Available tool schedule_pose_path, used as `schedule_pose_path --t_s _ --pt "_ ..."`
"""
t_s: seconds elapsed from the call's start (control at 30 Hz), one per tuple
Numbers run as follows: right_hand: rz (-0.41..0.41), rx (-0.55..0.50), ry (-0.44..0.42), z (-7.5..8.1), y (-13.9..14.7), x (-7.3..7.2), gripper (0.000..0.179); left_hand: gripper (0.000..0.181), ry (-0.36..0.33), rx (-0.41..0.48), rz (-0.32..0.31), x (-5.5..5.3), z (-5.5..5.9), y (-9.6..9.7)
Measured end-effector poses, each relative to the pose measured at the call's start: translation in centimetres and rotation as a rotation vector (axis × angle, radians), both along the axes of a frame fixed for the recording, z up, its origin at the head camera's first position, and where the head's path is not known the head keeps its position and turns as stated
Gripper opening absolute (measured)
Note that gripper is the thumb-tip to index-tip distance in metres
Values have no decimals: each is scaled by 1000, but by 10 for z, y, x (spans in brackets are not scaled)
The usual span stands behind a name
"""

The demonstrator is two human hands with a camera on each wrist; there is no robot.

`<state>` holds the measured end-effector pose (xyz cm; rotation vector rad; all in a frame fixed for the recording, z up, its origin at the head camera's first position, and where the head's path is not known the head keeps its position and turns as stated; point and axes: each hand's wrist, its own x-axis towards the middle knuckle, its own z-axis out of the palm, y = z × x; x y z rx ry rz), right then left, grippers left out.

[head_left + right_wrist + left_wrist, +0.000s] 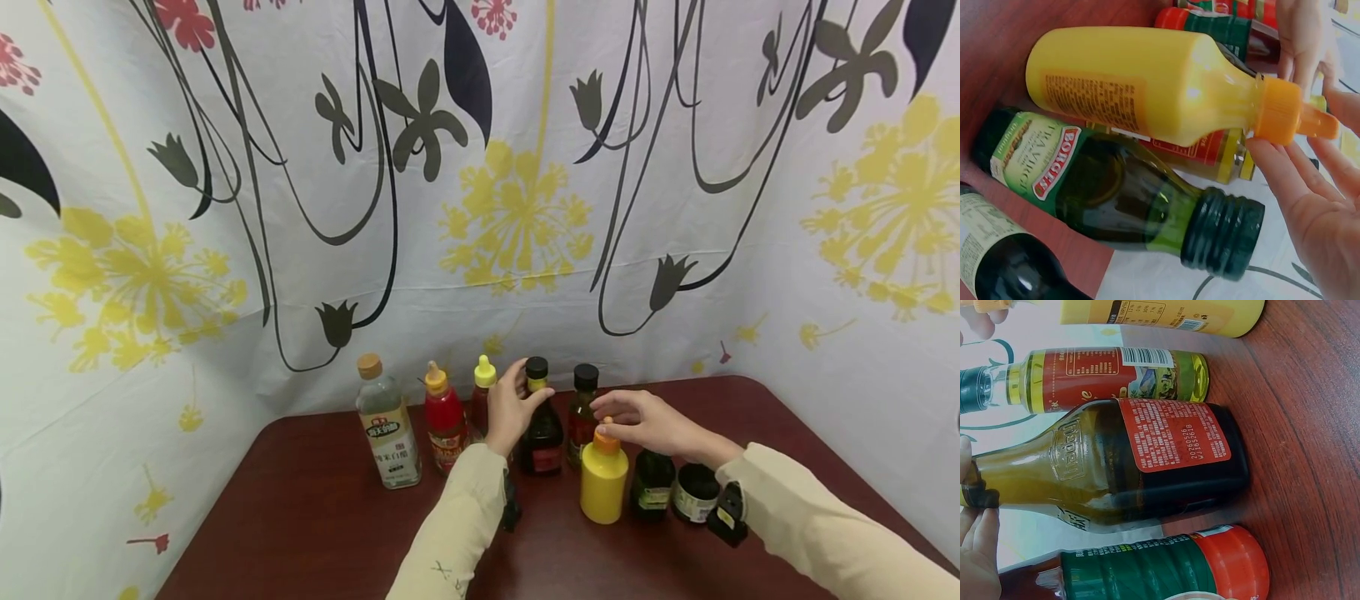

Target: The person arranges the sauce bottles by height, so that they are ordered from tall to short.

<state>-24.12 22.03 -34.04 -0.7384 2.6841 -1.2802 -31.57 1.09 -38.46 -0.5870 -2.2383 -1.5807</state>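
Observation:
My left hand [513, 408] grips the neck of a dark sauce bottle [543, 433], which has a black cap and a red label. In the left wrist view that sauce bottle [1179, 456] is upright, its base at the table. My right hand [660, 423] is at the top of a yellow squeeze bottle [603, 483] with an orange nozzle cap. The right wrist view shows the fingers [1285, 172] extended beside the orange cap [1277, 111], some against or very near it; firm contact is hard to tell. Between the two bottles stands an oil bottle [1085, 378] with a red label.
Left of my left hand stand a clear vinegar bottle [388, 433], a red squeeze bottle [446, 421] and a yellow-capped sauce bottle [481, 400]. A green olive oil bottle [1110, 181] and a dark pale-labelled bottle [1010, 262] are on the right. Patterned cloth [450, 250] hangs behind the table [315, 517].

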Motion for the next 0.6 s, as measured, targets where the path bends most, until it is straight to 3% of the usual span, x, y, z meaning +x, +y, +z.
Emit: schedule_pose_path --t_s 0.43,0.6 --pt "4 -13 -56 -9 -1 2 37 55 -20 2 -1 -1 1 1" --pt "11 -9 -41 -9 -2 4 34 55 -20 1 -3 0 1 0"
